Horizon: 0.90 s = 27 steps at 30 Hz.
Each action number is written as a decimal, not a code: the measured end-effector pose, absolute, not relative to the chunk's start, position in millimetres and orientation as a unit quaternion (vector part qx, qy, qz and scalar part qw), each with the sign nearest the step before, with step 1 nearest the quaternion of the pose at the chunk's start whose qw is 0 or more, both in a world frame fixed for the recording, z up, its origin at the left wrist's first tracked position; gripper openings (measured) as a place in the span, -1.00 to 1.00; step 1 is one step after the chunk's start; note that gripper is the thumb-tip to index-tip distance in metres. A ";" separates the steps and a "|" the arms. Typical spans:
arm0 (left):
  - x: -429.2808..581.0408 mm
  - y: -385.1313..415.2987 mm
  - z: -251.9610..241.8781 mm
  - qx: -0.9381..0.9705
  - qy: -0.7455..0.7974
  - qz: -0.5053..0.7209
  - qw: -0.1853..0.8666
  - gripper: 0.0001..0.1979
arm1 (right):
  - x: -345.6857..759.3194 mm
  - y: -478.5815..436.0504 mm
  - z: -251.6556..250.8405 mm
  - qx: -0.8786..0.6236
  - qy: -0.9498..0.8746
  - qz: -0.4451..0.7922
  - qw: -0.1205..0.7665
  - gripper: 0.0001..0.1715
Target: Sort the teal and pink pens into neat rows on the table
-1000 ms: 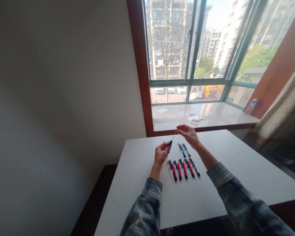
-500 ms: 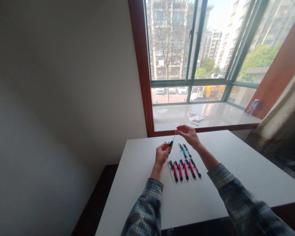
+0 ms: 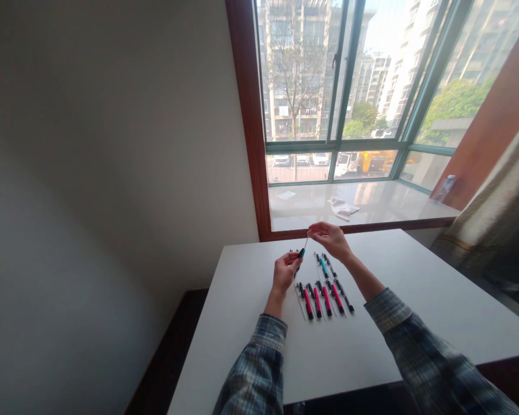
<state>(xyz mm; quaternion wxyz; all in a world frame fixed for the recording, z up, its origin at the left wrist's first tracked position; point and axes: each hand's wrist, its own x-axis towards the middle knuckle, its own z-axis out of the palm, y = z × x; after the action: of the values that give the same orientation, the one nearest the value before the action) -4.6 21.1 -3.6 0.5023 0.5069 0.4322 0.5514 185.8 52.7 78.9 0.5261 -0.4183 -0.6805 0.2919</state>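
Head view, the only one. Your left hand, just below the frame's centre, is gripping a teal-and-black barrel between thumb and fingers; its lower part is hiding in your grip. Your right hand, up and to the right of it, is pinching the upper end of a thin rod at the fingertips. The rod is slanting down to the barrel's top; how far it is sitting inside, you can't tell at this size. The exact pinch is hard to make out too.

Under your hands, on the white table, pink barrels with black ends are lying in a row, lower centre, thin rods and small black parts among them. Some are overlapping, so a clean count isn't coming. Above that row, a teal barrel is lying beside dark pieces. More dark parts are showing behind your left hand, mostly covered, kind unclear.

Both plaid sleeves are running off the bottom edge. Upper right, a crumpled white item is lying on the windowsill, and the view outside is washing out. The curtain is getting cut by the right edge.
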 end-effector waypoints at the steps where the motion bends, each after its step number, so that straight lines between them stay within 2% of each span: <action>1: -4.5 20.5 -2.9 0.509 0.434 0.549 0.501 -0.67 | 186.3 52.9 79.5 -0.419 -0.686 0.287 0.522 -0.61; 6: -4.0 20.8 -1.4 0.511 0.433 0.549 0.500 -0.65 | 187.9 52.7 80.1 -0.415 -0.735 0.269 0.465 -0.63; 12: -2.9 21.8 0.3 0.510 0.401 0.565 0.510 -0.62 | 186.1 48.7 69.3 -0.415 -0.764 0.293 0.398 -0.33; 14: -2.2 20.7 2.3 0.522 0.389 0.558 0.514 -0.63 | 185.3 48.7 65.8 -0.407 -0.771 0.302 0.386 -0.41; 18: -0.7 18.7 5.4 0.536 0.375 0.547 0.522 -0.62 | 183.3 49.0 66.2 -0.397 -0.774 0.323 0.373 -0.70; 20: -0.5 18.4 5.6 0.535 0.377 0.545 0.524 -0.60 | 182.5 48.7 70.6 -0.381 -0.751 0.350 0.409 -0.69; 24: -2.1 18.7 3.5 0.526 0.401 0.549 0.511 -0.61 | 186.4 50.7 82.7 -0.334 -0.632 0.401 0.574 -0.54; 27: -4.7 20.1 1.3 0.518 0.428 0.574 0.468 -0.70 | 197.5 54.5 89.1 -0.350 -0.616 0.396 0.584 -0.45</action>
<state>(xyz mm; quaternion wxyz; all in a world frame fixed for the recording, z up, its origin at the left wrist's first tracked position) -4.7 20.1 1.3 0.4682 0.5176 0.4280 0.5742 197.5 54.5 89.1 0.5838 -0.3497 -0.6164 0.3962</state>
